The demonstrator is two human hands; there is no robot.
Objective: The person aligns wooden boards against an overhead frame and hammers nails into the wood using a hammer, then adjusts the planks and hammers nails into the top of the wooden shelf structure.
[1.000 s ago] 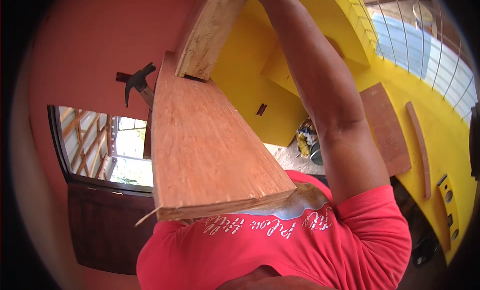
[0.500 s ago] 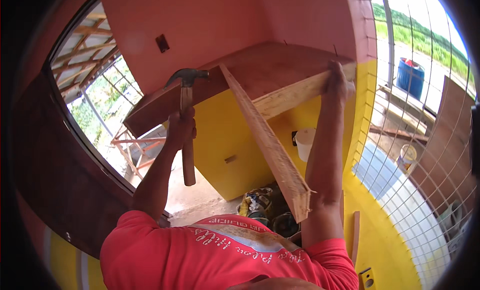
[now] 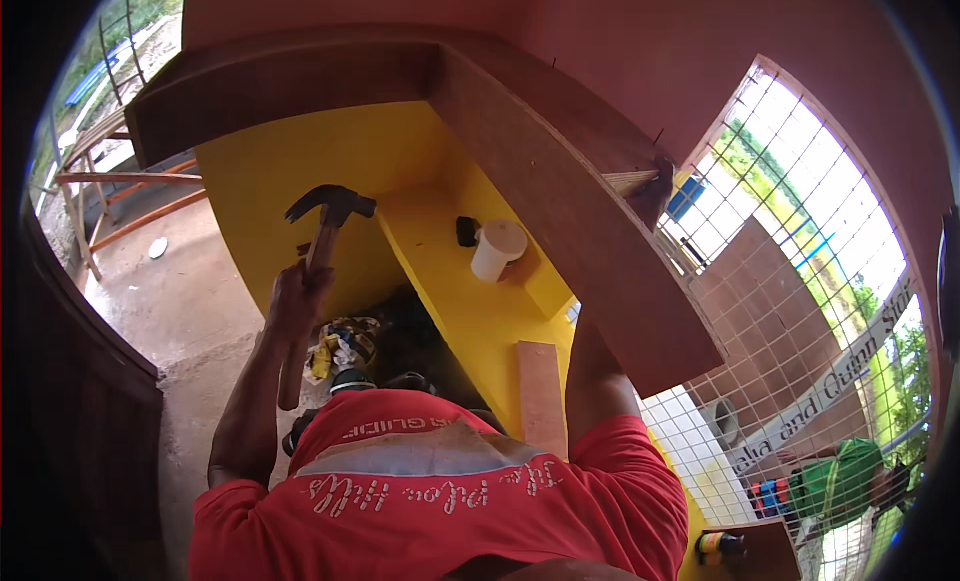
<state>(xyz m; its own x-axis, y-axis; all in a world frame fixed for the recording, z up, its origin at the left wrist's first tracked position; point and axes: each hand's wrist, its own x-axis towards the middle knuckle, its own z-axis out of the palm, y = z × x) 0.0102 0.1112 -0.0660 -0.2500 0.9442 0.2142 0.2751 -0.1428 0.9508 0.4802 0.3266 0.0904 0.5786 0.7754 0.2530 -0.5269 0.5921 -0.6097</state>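
My left hand [image 3: 302, 293] is wrapped round the wooden handle of a claw hammer [image 3: 334, 205], its dark head up. My right arm reaches up behind a long brown board [image 3: 590, 211] that slants from the shelf corner toward me. Beyond that board, my right hand [image 3: 653, 191] is in shadow and partly hidden, closed at the end of a pale wooden strip [image 3: 628, 181]. Most of the strip is hidden behind the board. The brown shelf [image 3: 290, 76] runs along the pink wall above a yellow lower wall. The hammer head is apart from the wood.
A white plastic container [image 3: 498, 249] stands on the yellow ledge [image 3: 420, 261]. Below lies a crumpled bag [image 3: 345, 346] beside dark items. Wire mesh [image 3: 790, 311] covers the right opening; outside is a person in green [image 3: 840, 481]. A small bottle [image 3: 722, 543] lies lower right.
The view has shifted and turned, so the slanting board now shows its broad brown face and covers most of the pale strip. The hammer stays in my left hand, the right at the strip's end.
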